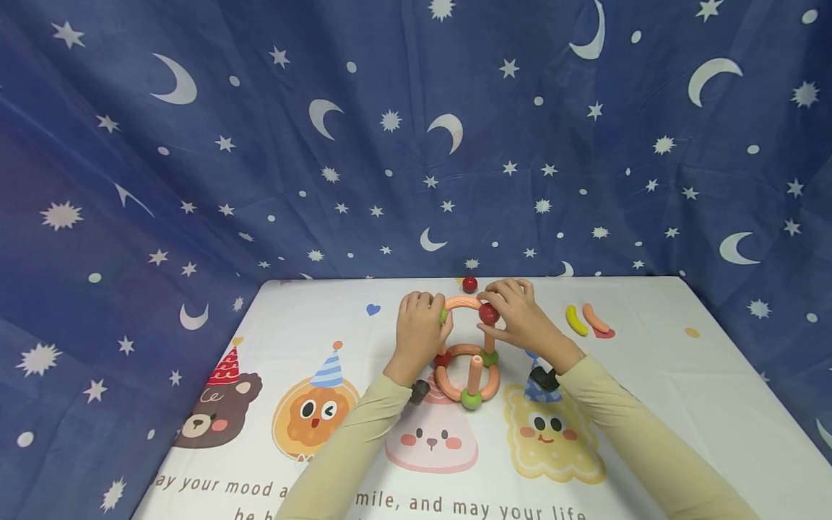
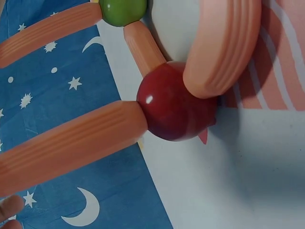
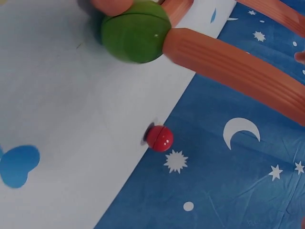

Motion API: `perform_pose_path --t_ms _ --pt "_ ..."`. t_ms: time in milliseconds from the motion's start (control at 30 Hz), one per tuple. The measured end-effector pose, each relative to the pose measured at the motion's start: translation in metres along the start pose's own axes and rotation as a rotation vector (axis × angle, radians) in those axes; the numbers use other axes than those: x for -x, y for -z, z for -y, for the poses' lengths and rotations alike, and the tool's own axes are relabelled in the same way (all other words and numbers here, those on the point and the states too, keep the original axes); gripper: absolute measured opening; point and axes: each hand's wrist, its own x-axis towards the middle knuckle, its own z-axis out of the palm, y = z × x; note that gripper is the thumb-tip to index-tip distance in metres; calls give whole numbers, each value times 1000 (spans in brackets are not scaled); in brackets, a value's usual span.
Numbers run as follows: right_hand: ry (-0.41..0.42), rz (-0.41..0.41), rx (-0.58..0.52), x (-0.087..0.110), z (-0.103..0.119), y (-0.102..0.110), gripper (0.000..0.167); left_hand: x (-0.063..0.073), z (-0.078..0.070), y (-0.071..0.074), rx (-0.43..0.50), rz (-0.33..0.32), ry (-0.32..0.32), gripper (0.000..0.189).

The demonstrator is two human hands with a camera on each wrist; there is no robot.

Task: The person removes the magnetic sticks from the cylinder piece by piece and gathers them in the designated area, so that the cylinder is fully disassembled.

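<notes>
A ball-and-rod construction toy frame stands on the table, with a lower ring of curved orange rods (image 1: 494, 381) joined by a red ball (image 2: 176, 102) and two green balls (image 3: 136, 31). Orange uprights rise from these balls; the front upright (image 1: 475, 374) has a bare top end. A curved orange rod (image 1: 463, 302) bridges the two rear uprights at the top. My left hand (image 1: 419, 331) grips the upper left green ball (image 1: 443, 315), which its fingers mostly cover. On the upper right red ball (image 1: 489, 313), the fingers and thumb of my right hand (image 1: 525, 319) close from the side.
A loose red ball (image 1: 469, 284) lies behind the frame at the table's back edge. To the right lie a yellow curved rod (image 1: 575, 321) and an orange curved rod (image 1: 596, 318). A blue star-patterned curtain (image 1: 403, 188) hangs behind the printed white tablecloth (image 1: 656, 375).
</notes>
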Motion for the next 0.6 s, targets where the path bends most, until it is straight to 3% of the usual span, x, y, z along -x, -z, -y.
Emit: perform_pose_path --t_ms 233,600 --pt "24 -16 21 7 -1 10 51 1 0 -3 13 -48 1 15" --pt "68 -16 4 10 -3 12 47 1 -1 -1 24 -28 20 15"
